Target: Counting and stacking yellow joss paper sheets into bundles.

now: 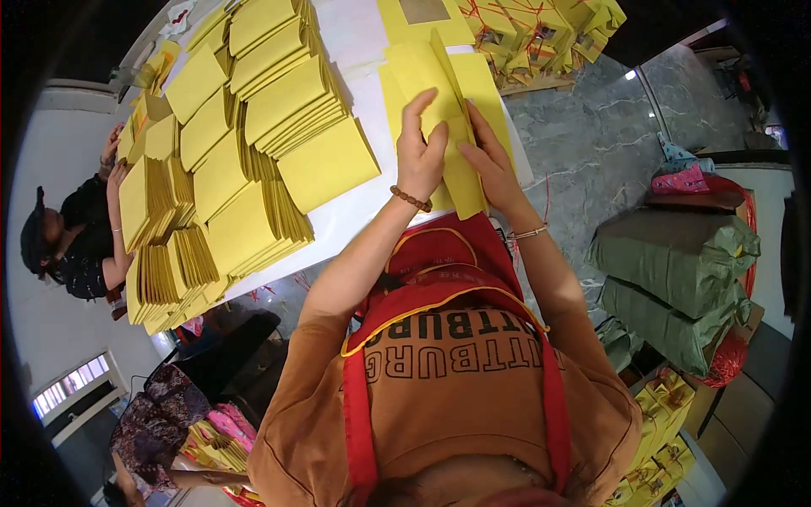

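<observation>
A yellow sheet of stiff paper (435, 80), partly folded over lengthwise, stands up between my hands at the table's near right. My left hand (421, 156) lies against its left side, thumb and index finger spread apart. On the other side my right hand (492, 160) grips the fold, with the thumb in front and the fingers along the outer edge. More flat yellow sheets (498, 93) lie beneath. Folded yellow paper pieces (329, 165) are stacked in overlapping rows to the left of my hands.
The white table (359, 76) shows between the stacks. A person (80, 228) handles yellow pieces at its far left end. Bundles with red strings (541, 38) stand beyond the right corner. Green wrapped bales (676, 253) sit on the right. Another person (160, 431) is at the lower left.
</observation>
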A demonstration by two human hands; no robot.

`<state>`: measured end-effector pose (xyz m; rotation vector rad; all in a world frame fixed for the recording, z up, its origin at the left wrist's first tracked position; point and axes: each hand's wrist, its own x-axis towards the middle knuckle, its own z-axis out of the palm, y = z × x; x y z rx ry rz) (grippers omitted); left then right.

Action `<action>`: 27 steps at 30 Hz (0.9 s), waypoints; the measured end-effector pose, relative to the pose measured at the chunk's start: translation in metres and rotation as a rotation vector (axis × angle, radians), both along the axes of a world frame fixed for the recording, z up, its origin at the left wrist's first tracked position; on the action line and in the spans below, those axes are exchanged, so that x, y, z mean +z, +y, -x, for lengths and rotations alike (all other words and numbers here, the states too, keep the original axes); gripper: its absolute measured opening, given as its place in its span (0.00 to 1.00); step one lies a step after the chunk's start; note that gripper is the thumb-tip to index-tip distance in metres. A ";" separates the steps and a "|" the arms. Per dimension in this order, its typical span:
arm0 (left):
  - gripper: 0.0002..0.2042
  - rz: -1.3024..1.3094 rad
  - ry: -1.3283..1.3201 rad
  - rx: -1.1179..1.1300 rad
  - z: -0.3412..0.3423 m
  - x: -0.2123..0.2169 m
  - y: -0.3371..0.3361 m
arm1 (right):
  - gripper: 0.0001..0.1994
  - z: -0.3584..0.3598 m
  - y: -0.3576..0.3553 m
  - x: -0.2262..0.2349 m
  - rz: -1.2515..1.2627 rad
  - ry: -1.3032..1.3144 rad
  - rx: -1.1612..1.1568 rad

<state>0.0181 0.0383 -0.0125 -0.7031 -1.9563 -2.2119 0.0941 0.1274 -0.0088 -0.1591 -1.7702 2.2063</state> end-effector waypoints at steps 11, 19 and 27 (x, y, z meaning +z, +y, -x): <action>0.19 0.032 -0.267 -0.303 0.001 0.005 -0.007 | 0.31 0.001 0.002 -0.004 -0.223 0.020 -0.033; 0.19 0.039 -0.272 -0.301 0.003 0.001 -0.006 | 0.34 -0.001 0.002 0.000 -0.143 0.020 -0.006; 0.15 0.052 -0.247 -0.312 0.005 -0.011 -0.008 | 0.30 -0.001 0.004 -0.005 -0.042 0.008 -0.012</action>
